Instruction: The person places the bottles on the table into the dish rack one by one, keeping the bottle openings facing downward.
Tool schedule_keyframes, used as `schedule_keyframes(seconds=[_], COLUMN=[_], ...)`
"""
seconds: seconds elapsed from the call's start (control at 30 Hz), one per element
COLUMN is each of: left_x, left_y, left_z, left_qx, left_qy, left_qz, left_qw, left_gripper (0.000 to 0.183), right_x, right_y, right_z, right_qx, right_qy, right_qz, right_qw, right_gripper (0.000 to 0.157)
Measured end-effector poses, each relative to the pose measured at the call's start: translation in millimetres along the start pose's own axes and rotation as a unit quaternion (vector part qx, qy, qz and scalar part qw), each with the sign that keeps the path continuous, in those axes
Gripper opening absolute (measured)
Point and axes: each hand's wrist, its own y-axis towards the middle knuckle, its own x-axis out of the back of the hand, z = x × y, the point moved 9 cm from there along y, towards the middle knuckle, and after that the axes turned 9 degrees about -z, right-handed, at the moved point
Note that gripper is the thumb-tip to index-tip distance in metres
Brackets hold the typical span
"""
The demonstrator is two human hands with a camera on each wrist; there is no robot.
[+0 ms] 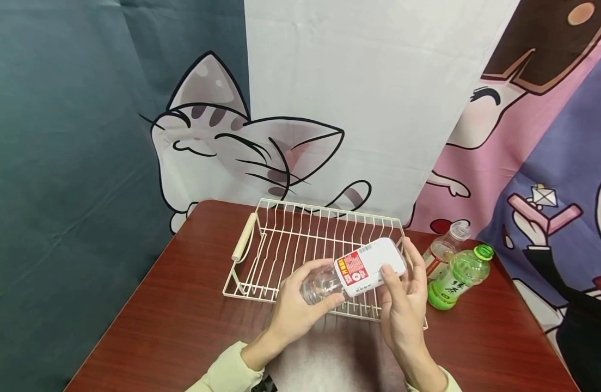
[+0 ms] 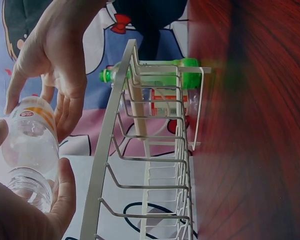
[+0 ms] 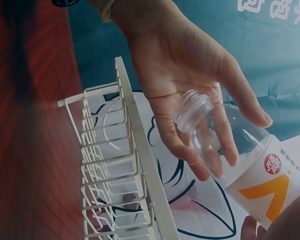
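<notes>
An empty, clear plastic bottle (image 1: pixel 364 267) with a white, red and yellow label is held tilted above the front part of a cream wire rack (image 1: pixel 244 238). My left hand (image 1: pixel 295 313) grips its neck end, fingers curled around the clear plastic. With the thumb on the label and the fingers behind, my right hand (image 1: pixel 403 307) holds the bottom end. No cap sits on the threaded mouth, as the right wrist view shows, where the bottle (image 3: pixel 240 150) crosses in front of the left fingers. The bottle's underside is hidden in the head view.
Right of the rack stand a green tea bottle (image 1: pixel 459 277) with a green cap and a clear bottle (image 1: pixel 440 253) with a red and white label. Everything rests on a dark red wooden table (image 1: pixel 183 305). Cartoon-printed cloth (image 1: pixel 330 65) hangs behind it.
</notes>
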Motion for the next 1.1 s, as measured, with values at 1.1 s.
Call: schedule_keyframes(seconds=[1.1], left_x=[97.4], left_y=[-1.5], left_z=[5.7], left_qx=[-0.274], left_qy=[0.389], left_qz=[-0.056], left_qw=[0.8779], left_gripper=[0.069], right_x=[11.6], right_y=[15.7], right_z=[-14.1], right_qx=[-0.064], right_qy=[-0.010], right_qz=[-0.033], right_qw=[0.997], right_gripper=[0.055])
